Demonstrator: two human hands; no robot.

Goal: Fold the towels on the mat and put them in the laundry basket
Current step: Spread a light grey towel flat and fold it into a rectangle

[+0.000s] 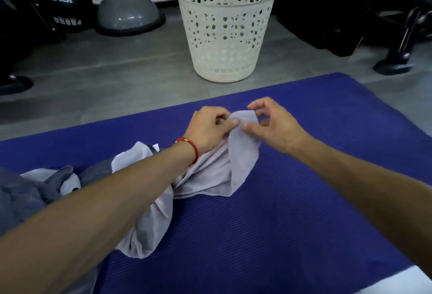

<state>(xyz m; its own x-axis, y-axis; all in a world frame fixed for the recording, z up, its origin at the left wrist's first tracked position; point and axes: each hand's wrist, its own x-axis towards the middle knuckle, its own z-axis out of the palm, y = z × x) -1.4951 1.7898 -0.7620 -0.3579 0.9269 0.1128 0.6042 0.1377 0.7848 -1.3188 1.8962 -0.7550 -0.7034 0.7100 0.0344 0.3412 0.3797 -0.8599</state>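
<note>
A pale lilac towel [240,163] lies crumpled on the blue mat [304,200], one end lifted at the mat's middle. My left hand [210,130], with a red bracelet at the wrist, grips that raised end. My right hand [273,125] pinches the same edge between thumb and fingers, right beside the left. Dark grey towels [28,191] are heaped at the mat's left, with another pale one [70,181] among them. The white perforated laundry basket [224,32] stands upright on the floor beyond the mat's far edge; its inside is not visible.
A grey half-dome balance trainer [128,13] sits on the floor at the back left, next to dark gym bags [46,6]. Black exercise equipment [385,25] fills the back right. Grey floor tiles [117,78] run between mat and basket.
</note>
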